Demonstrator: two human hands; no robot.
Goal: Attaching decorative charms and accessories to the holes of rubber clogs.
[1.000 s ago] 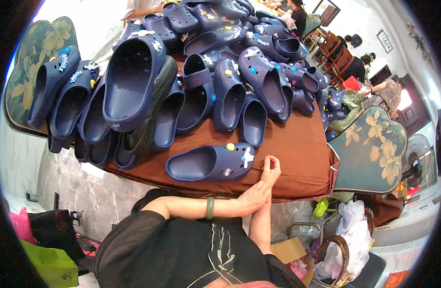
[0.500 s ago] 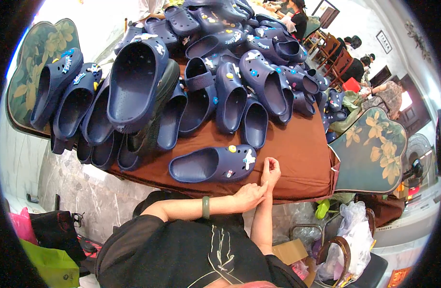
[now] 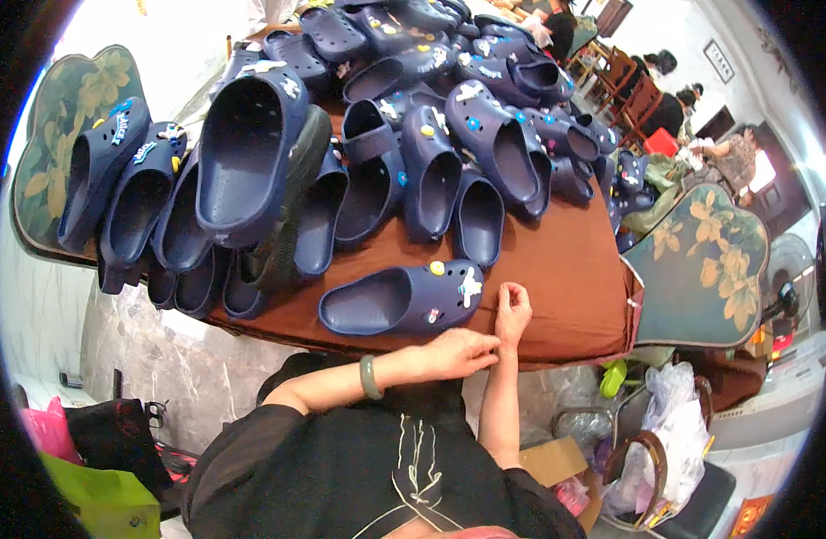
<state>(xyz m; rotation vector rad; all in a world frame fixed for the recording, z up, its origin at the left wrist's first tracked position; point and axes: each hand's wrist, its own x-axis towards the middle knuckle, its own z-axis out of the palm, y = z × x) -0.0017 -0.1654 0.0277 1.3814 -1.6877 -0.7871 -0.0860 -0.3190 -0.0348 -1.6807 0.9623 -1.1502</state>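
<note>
Right beside the toe of a single navy clog (image 3: pixel 368 303) with small charms, my right hand (image 3: pixel 514 314) is raised at the near edge of the brown-covered table (image 3: pixel 557 269). Its fingers curl inward; whether anything small is between them I cannot see. My left hand (image 3: pixel 462 352) reaches across from the left, a green bangle (image 3: pixel 370 377) on its wrist. The left fingers are bent together, with their tips against my right wrist. Neither hand touches the clog, which lies on its sole with its opening to the left.
Many navy clogs are heaped behind, with a row of them (image 3: pixel 251 153) leaning along the left. Flowered chair backs (image 3: pixel 701 269) flank the table. On the lower right are a cardboard box (image 3: pixel 557 460) and a clear plastic bag (image 3: pixel 660 440). Other people (image 3: pixel 732 162) sit farther back.
My left hand has shifted a little and arched higher over my right wrist. My right hand has risen slightly, its fingers still curled. The clog has stayed in place on the table.
</note>
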